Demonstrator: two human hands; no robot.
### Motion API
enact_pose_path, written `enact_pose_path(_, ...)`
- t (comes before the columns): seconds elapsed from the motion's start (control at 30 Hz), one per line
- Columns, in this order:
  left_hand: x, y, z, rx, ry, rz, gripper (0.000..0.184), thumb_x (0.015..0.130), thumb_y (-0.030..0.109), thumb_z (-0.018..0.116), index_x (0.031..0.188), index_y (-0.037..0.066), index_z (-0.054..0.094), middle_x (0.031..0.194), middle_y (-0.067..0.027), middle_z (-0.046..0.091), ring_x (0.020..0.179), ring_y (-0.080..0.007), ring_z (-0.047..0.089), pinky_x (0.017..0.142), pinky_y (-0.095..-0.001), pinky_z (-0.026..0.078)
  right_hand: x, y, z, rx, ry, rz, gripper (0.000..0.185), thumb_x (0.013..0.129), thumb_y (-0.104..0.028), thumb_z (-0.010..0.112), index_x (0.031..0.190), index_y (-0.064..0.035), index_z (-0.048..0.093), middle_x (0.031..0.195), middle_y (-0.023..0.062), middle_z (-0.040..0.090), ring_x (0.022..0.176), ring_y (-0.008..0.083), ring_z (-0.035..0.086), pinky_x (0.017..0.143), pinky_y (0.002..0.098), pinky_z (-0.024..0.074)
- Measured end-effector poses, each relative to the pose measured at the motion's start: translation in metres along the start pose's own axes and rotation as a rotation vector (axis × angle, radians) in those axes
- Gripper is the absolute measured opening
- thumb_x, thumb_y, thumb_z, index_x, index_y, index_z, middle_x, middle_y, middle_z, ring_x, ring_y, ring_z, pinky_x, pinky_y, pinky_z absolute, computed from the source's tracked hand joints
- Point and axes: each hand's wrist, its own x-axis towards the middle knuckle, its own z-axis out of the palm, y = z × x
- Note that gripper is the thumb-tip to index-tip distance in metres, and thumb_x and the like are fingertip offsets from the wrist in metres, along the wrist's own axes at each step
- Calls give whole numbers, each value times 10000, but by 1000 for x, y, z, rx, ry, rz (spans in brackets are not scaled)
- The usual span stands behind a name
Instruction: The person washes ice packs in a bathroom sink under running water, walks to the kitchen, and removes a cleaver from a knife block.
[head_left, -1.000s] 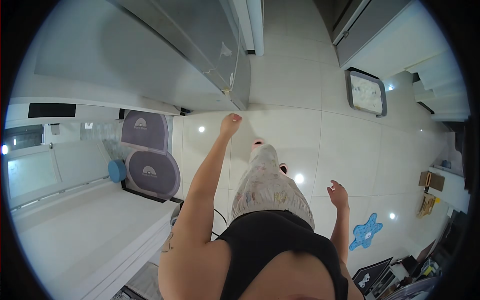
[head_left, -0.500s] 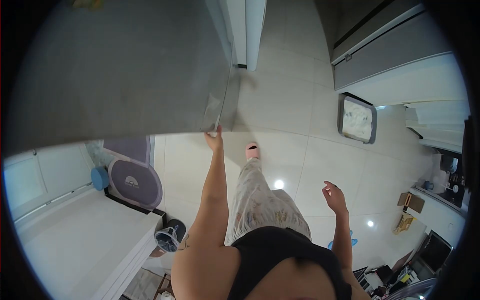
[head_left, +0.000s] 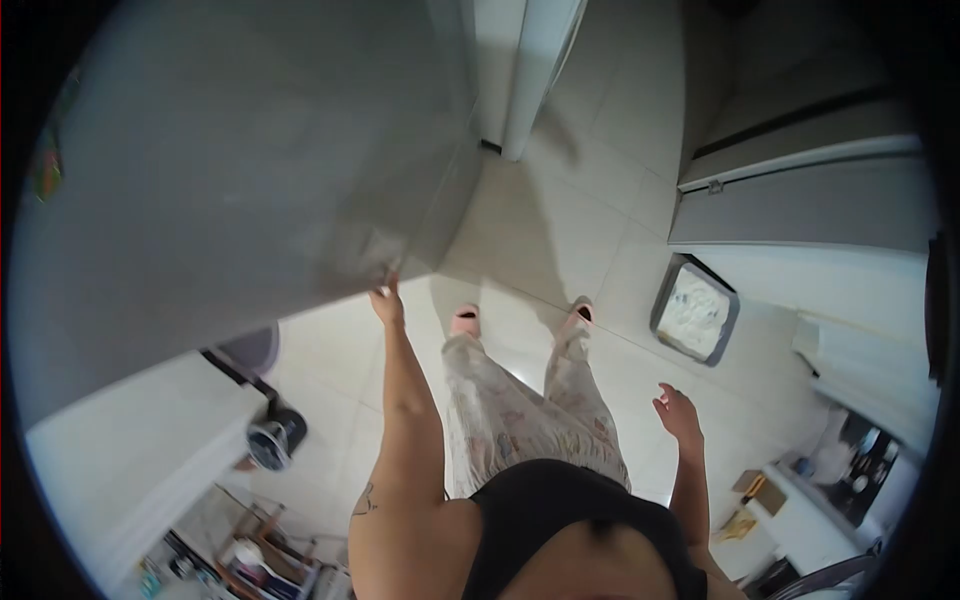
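Note:
My left hand (head_left: 388,300) is at the lower edge of a large grey appliance door (head_left: 250,200), its fingers curled round that edge near a pale patch. My right hand (head_left: 680,412) hangs free in the air over the pale tiled floor, fingers loosely bent and apart, with nothing in it. Below the hands are my patterned trousers (head_left: 510,420) and two pink slippers (head_left: 466,320), set apart on the tiles.
A grey-rimmed tray (head_left: 660,305) with white contents lies on the floor at the right. The dark bin (head_left: 276,438) stands at the lower left, near a cluttered rack (head_left: 260,560). A white door frame (head_left: 520,100) rises ahead, with grey cabinets (head_left: 810,205) to the right.
My left hand has gone from free air to the door edge, and the door has swung toward the left side. The feet have moved apart, and the view has turned and shifted.

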Motion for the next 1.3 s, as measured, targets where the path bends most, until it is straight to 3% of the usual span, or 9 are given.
enact_pose_path(0.2,-18,-20,37,-335,257,35,453,811,270,651,1112,-28,493,1097,-141,557,1020,-218,516,892,-300,378,100,34,-96,-278,-45,-184,362,809,-223,577,1127,-62,508,936,149,604,854,310,593,724,405,477)
enact_pose_path(0.37,-120,-7,105,210,613,-199,368,830,386,598,884,22,575,737,-72,595,658,-183,526,636,-318,438,156,26,-147,-546,-96,-311,389,809,-213,582,1159,-72,486,968,130,601,887,278,587,753,379,472)
enact_pose_path(0.5,-195,22,165,-65,500,-292,336,812,343,629,888,20,575,787,-104,616,712,-187,563,674,-313,450,209,-42,-130,-596,-194,-536,425,798,-225,592,1179,-76,478,981,155,591,907,307,572,768,390,466)
enact_pose_path(0.7,-266,38,240,97,-375,-284,416,770,358,635,1032,42,567,966,-161,616,902,-327,588,807,-373,442,296,-157,-54,-323,-184,-777,648,786,-284,608,1322,-70,314,1160,174,496,975,337,550,802,405,459)
enact_pose_path(0.8,-266,44,198,198,-598,-43,460,750,387,645,1065,59,574,1010,-170,608,922,-320,588,836,-371,438,347,-184,-38,-389,-46,-347,865,723,-371,663,1389,-113,174,1317,256,352,1182,407,390,940,450,378)
enact_pose_path(0.9,-257,60,115,304,-456,-352,419,769,350,626,1085,78,584,1050,-174,601,970,-317,577,835,-379,443,392,-159,-56,-609,117,-478,1011,666,-407,697,1407,-99,84,1350,265,290,1259,416,271,1004,461,293)
enact_pose_path(1.0,-289,12,19,461,-44,-503,339,821,252,560,1076,30,584,1007,-134,632,932,-221,605,798,-329,473,437,-138,-91,-717,143,-501,1048,641,-398,715,1412,-102,69,1373,305,219,1314,394,162,1048,488,181)
enact_pose_path(1.17,-428,-4,-51,407,595,-934,293,808,274,504,944,52,638,958,-155,632,898,-291,605,779,-383,476,519,-119,-144,-818,131,-674,985,636,-328,731,1398,-91,154,1389,271,218,1297,385,219,1050,450,232)
enact_pose_path(1.3,-536,10,17,613,145,-961,339,769,336,530,896,49,656,934,-169,633,920,-323,588,817,-412,457,579,-105,-162,-861,82,-752,983,623,-265,735,1401,-122,151,1380,219,272,1215,385,354,1000,442,326)
